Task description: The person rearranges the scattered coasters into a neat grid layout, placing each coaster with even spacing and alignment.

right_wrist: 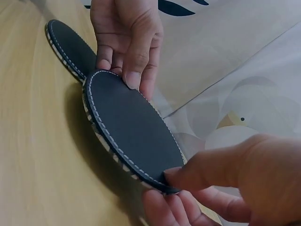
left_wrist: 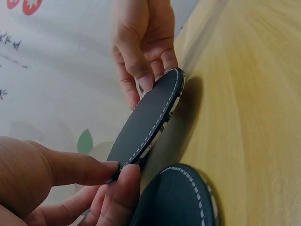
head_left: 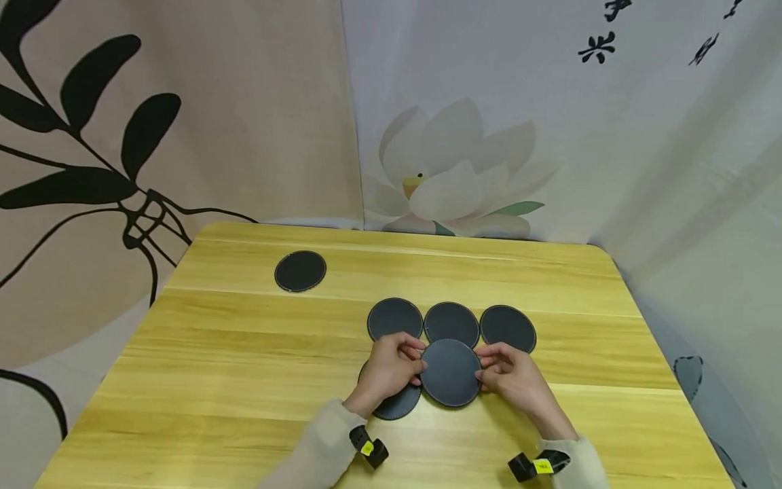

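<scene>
A round black coaster point(head_left: 452, 373) with pale stitching round its rim is held just above the table by both hands. Thumb and fingers of the left hand point(head_left: 391, 370) pinch its left edge, while the right hand point(head_left: 519, 384) pinches the opposite edge. In the left wrist view, the coaster point(left_wrist: 146, 120) tilts and casts a shadow on the wood; its side shows a light and dark pattern. Partly under the left hand, another coaster point(head_left: 400, 406) lies flat. Behind the held one, three coasters point(head_left: 451, 321) lie in a row, the outer two partly covered by the hands.
A single coaster point(head_left: 300, 271) lies apart at the table's back left. The wooden table point(head_left: 232, 380) has rounded back corners, with a printed curtain point(head_left: 275, 115) hanging behind it. Each wrist carries a small black camera on a strap point(head_left: 369, 448).
</scene>
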A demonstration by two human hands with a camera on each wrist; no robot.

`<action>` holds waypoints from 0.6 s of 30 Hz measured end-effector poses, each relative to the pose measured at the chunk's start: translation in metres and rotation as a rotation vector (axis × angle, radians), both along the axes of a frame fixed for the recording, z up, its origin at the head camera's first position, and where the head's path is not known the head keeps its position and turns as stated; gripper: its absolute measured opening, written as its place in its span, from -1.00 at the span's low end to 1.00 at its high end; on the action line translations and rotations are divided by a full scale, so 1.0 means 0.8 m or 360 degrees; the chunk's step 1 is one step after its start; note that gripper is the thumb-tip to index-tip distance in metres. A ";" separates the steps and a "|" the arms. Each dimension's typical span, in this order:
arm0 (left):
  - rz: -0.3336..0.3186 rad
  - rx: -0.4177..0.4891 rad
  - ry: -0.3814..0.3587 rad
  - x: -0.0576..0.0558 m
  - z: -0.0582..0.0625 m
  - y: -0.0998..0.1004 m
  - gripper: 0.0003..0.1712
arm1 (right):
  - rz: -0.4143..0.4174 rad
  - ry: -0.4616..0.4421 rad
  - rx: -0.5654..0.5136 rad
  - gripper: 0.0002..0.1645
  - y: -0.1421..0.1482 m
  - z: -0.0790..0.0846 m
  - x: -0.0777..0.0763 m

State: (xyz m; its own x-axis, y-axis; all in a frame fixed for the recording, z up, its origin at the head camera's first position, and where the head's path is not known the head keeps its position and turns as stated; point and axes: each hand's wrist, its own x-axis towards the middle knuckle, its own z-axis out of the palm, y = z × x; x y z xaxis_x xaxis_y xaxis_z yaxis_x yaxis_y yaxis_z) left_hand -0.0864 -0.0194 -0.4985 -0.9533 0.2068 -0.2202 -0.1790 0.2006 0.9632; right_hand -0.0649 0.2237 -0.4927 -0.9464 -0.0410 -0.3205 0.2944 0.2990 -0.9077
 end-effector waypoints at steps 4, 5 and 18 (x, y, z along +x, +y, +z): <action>-0.0016 -0.0040 0.0034 0.003 0.000 0.006 -0.76 | 0.0004 -0.0002 0.0044 -0.57 0.003 0.000 0.002; -0.0020 -0.0053 0.0046 0.004 0.000 0.008 -0.77 | 0.0007 -0.0002 0.0056 -0.57 0.003 0.000 0.003; -0.0066 -0.0293 0.0171 0.014 0.002 0.018 -0.78 | 0.0002 -0.0004 0.0243 -0.58 0.003 0.001 0.013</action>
State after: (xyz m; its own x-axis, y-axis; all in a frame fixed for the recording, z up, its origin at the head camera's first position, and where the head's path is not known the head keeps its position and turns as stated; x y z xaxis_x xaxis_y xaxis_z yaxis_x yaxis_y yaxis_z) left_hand -0.0754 -0.0046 -0.4970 -0.9648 0.2123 -0.1554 -0.0651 0.3798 0.9228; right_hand -0.0548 0.2263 -0.4921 -0.9455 0.0070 -0.3255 0.2961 0.4339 -0.8509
